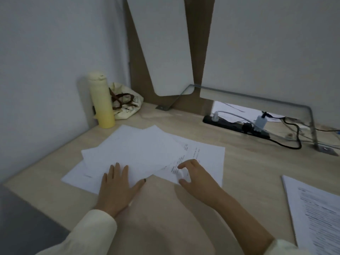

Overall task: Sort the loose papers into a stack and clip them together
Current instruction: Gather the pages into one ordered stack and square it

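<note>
Left hand [117,188] flat, fingers straight, pressing the fanned loose papers [139,151] near the desk's [248,162] front edge; right hand [195,175] curls over a printed sheet [206,155], grip unclear.

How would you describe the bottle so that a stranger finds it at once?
Start at the wooden desk, far left corner by the wall. A tall bottle stands upright there beside a crumpled cloth bag. Only it is a smooth yellow cylinder with a cream lid.
</note>
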`<state>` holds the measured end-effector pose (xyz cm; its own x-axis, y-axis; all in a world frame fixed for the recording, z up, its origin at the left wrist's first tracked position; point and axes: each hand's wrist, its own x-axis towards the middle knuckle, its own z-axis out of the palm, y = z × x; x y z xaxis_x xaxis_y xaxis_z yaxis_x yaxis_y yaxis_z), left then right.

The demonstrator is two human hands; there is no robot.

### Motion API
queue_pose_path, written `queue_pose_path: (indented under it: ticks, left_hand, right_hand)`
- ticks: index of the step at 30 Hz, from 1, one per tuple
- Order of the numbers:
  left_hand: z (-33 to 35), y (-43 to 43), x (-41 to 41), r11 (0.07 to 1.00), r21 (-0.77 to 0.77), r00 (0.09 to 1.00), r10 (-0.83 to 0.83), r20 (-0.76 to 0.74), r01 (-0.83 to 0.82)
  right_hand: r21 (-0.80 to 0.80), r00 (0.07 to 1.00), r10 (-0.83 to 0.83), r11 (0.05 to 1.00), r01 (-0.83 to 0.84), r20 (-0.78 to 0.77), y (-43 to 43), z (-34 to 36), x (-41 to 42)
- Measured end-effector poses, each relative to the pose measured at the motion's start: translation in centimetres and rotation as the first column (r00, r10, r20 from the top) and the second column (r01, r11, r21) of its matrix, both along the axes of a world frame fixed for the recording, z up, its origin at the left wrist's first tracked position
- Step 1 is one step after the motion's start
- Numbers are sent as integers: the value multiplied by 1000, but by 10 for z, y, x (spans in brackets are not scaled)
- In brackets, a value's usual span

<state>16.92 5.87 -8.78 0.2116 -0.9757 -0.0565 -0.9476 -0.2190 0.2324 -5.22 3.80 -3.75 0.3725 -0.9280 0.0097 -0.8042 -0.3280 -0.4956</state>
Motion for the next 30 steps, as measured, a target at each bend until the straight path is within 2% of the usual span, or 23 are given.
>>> queue_pose_path:
  ticks: [3, 7, 9, 13, 15, 16, 17, 18, 19, 21, 22, 23, 24, 26, 28, 30]
  left_hand:
    - [-3, 1, 6, 996, -70, 995, -46, 87, 53]
    - [-7, 1, 1, 978, -62, 952, -177, 251, 198]
    - [-3, 0, -4, 959, -57, 933, -256, 254, 279]
    - [11, 1, 2, 954, -199, 974, -216, 64, 225]
    - [28, 4, 6, 951, -305, 968, -123, -217, 53]
    - [37, 5, 5, 943, -326, 914, -78, -397, -61]
    - [40, 8, 6, 933, -325, 812, -69, -579, -152]
    - [42, 11, 6, 917, -336, 662, -114, -741, -217]
    - [47, 15, 4, 905, -334, 522, -158, -839, -263]
    - [49, 16, 2, 921, -245, 206, -188, -960, -304]
    - [46, 17, 2, 930, -199, 88, -180, -980, -311]
    - [47, 18, 1, 937, -157, 12, -162, -987, -312]
    - [47, 19, 0, 944, -132, -23, -145, -989, -303]
    - [45, 20, -1, 950, -100, -25, -113, -993, -294]
    - [43, 21, -2, 949, -122, 23, -121, -992, -289]
    - [39, 21, -3, 948, -156, 87, -137, -987, -276]
  right_hand:
    - [9, 999, 41, 999, -41, -20, -9, -5, 24]
    - [21, 991, 63, 998, -61, -116, -14, -16, 38]
    - [31, 991, 46, 999, -43, -126, -11, -21, 38]
    - [9, 996, -10, 1000, 11, -89, -4, -24, 29]
    - [37, 999, -35, 999, 36, -30, -4, -22, 24]
    - [83, 998, -61, 995, 59, 24, -5, -20, 21]
    - [148, 989, -102, 985, 86, 103, -6, -19, 18]
    - [223, 966, -155, 969, 108, 208, -7, -17, 16]
    - [320, 922, -219, 941, 112, 319, -8, -15, 14]
    - [481, 793, -324, 875, 45, 516, -7, -11, 12]
    - [530, 716, -360, 848, -17, 598, -6, -10, 11]
    - [558, 629, -389, 826, -87, 673, -5, -7, 10]
    - [573, 540, -418, 806, -151, 731, -5, -4, 10]
    - [557, 396, -444, 796, -237, 804, -4, 3, 9]
    - [531, 316, -453, 815, -234, 834, -4, 4, 4]
    - [544, 309, -484, 827, -144, 819, -4, 2, -4]
